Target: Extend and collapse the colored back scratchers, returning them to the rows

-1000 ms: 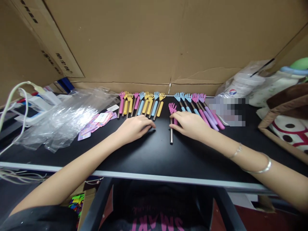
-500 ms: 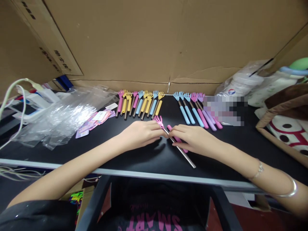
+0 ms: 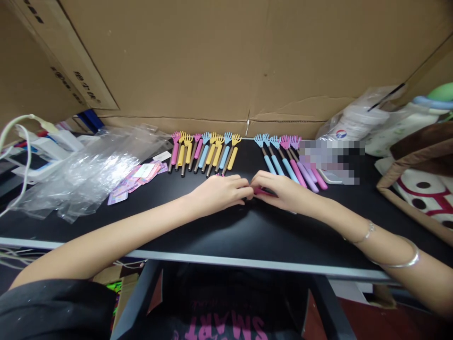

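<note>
My left hand (image 3: 224, 193) is closed around a pink back scratcher, largely hidden by my fingers; only bits of pink show above the knuckles. Beside it, fingertips almost meeting, my right hand (image 3: 283, 191) is closed on a pink handle sleeve (image 3: 261, 191), partly visible between thumb and fingers. Whether the sleeve is on the rod cannot be seen. Behind my left hand lies a row of back scratchers (image 3: 210, 155) with pink, yellow and blue sleeves beside dark rods. A second group (image 3: 274, 159), with long blue, pink and purple handles, lies behind my right hand.
Clear plastic bags (image 3: 85, 174) and printed cards (image 3: 136, 179) lie on the black table (image 3: 212, 236) at left. A bagged cup (image 3: 361, 123), a bottle (image 3: 421, 123) and a brown-handled bag (image 3: 421, 179) stand at right. A cardboard wall (image 3: 177, 61) closes off the back.
My hands have drawn together, and my right hand has moved slightly left and up. The scratcher's rod and pink sleeve, plainly visible before, are now mostly covered by my fingers.
</note>
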Demonstrator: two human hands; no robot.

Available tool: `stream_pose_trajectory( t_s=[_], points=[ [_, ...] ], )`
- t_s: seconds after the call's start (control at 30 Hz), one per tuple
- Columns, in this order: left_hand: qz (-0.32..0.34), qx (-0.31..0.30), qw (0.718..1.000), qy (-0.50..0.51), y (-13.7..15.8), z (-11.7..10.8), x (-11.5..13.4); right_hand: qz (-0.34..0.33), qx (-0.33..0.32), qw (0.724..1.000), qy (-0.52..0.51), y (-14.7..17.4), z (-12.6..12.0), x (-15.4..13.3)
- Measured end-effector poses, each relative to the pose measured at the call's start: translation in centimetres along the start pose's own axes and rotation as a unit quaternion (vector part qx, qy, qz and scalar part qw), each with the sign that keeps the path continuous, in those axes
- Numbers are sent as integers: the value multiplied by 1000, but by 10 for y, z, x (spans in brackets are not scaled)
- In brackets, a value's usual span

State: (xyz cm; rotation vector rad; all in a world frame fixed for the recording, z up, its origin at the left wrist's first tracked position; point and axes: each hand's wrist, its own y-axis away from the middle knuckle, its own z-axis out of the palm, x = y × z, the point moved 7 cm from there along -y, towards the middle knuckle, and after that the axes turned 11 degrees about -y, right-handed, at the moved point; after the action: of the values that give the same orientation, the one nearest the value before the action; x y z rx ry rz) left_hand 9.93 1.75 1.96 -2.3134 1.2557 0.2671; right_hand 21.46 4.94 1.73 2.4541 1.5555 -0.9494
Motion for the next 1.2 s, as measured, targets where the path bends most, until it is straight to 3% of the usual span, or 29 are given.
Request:
stream_pose_trajectory(
  t_s=[0.13, 0.3, 0.5, 0.73, 1.03, 1.13, 1.2],
  points=[
    [-4, 2, 1000, -19, 1, 4, -1, 51, 78, 993, -73, 6, -18, 10],
    [-35, 1, 999, -12, 6, 1, -10, 129, 150, 958, -207, 13, -41, 19],
    [-63, -44, 997, 3, -3, 6, -10, 202, 183, 915, -296, 16, -36, 29],
    [-69, -74, 994, -33, -15, 20, -2, 199, 176, 912, -312, 15, -31, 22],
    [-153, 11, 987, -49, 7, 3, -34, 165, 222, 899, -339, 23, -46, 25],
    [-177, 28, 981, -75, 12, -4, -44, 166, 222, 908, -315, 23, -46, 29],
    [-186, 31, 978, -86, 14, -9, -49, 162, 223, 929, -247, 23, -47, 29]
  ],
)
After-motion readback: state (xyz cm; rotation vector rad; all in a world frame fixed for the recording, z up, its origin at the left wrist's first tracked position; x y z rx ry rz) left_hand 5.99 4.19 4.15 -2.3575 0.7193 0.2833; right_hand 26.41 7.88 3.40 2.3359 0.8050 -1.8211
